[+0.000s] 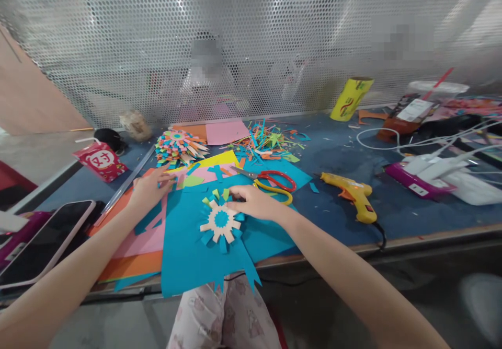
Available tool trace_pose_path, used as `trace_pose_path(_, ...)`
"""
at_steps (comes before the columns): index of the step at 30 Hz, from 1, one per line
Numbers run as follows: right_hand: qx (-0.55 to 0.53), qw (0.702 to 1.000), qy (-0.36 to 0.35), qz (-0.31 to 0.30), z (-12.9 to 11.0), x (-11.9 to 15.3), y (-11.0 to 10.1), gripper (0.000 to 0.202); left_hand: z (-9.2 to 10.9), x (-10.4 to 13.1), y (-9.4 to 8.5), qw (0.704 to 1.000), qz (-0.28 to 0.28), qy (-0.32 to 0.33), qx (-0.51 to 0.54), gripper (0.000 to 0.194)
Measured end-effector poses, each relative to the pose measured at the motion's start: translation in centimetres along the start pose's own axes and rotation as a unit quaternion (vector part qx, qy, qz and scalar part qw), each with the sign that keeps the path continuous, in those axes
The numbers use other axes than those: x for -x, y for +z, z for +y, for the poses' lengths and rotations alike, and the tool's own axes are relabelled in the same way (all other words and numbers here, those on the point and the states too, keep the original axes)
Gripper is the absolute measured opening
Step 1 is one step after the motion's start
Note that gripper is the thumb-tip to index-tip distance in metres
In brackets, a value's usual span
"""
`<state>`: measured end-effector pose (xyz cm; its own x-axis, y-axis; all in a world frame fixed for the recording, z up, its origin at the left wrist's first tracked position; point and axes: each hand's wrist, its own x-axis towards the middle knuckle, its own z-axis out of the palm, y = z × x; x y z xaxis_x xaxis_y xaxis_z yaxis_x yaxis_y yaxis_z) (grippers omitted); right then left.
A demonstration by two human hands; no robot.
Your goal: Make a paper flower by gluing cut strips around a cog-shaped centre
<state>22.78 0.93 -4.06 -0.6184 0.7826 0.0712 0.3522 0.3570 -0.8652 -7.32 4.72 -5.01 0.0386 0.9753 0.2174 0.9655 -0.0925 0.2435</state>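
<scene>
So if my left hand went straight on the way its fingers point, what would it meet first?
Most likely the yellow-green paper scrap just past the fingertips of your left hand. Finger height is hard to judge here, so they might pass over it.

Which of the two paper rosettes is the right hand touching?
The cream-ringed rosette in front: the right hand touches its upper-right edge. The bushier multicoloured rosette lies farther back.

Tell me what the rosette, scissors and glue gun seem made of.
Rosette: matte paper or thin card, by its cut tabs. Scissors: grey blades, likely metal; smooth red and yellow handles, probably plastic. Glue gun: likely plastic, by its smooth, moulded-looking yellow body.
</scene>
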Motion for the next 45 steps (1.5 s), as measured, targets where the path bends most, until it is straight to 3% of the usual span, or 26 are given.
trace_pose_path(5, 0.009, 1.000, 0.001, 0.005, -0.2, 0.0, 0.0, 0.026, 0.8, 0.2, -0.4, 0.999, 0.022, -0.017, -0.027, 0.044)
trace_pose_path(8, 0.001, 1.000, -0.001, 0.010, 0.1, -0.1, 0.2, 0.020, 1.6, 0.0, -0.5, 0.998, 0.043, 0.009, -0.040, 0.046)
trace_pose_path(11, -0.012, 0.999, 0.012, 0.034, 0.4, -0.3, 0.3, 0.012, 2.3, -0.5, 0.1, 0.998, 0.027, 0.053, -0.025, 0.044)
trace_pose_path(15, -0.022, 0.996, 0.045, 0.069, 0.5, -0.3, 0.4, 0.033, 2.6, -1.0, 1.2, 0.998, 0.003, 0.056, 0.040, 0.049)
trace_pose_path(23, 0.069, 0.994, -0.021, 0.082, 0.3, 0.2, 0.5, 0.045, 2.6, -0.7, 0.4, 0.994, 0.042, 0.002, 0.101, 0.046)
trace_pose_path(26, 0.129, 0.987, -0.053, 0.083, 0.4, 0.2, 0.4, 0.043, 2.9, -0.6, 0.3, 0.995, 0.074, 0.043, 0.054, 0.042)
trace_pose_path(29, 0.167, 0.979, -0.071, 0.091, 0.4, 0.3, 0.3, 0.040, 2.8, -0.8, 0.7, 0.996, 0.046, 0.082, -0.009, 0.043)
trace_pose_path(34, 0.186, 0.977, -0.065, 0.087, 0.3, 0.5, 0.1, 0.038, 1.9, -1.2, 1.4, 0.999, -0.012, 0.032, 0.010, 0.075)
trace_pose_path(37, 0.196, 0.974, -0.078, 0.087, 0.5, 0.3, 0.1, 0.035, 2.0, -1.1, 1.3, 0.999, -0.010, 0.035, 0.021, 0.069)
trace_pose_path(41, 0.245, 0.958, -0.107, 0.100, -0.2, -0.9, 0.3, 0.035, 2.7, -0.7, 1.0, 0.999, -0.007, 0.050, 0.009, 0.058)
trace_pose_path(45, 0.314, 0.938, -0.131, 0.058, -2.4, -4.1, 0.8, 0.040, 2.6, -0.5, 1.1, 0.997, 0.010, 0.045, 0.060, 0.056)
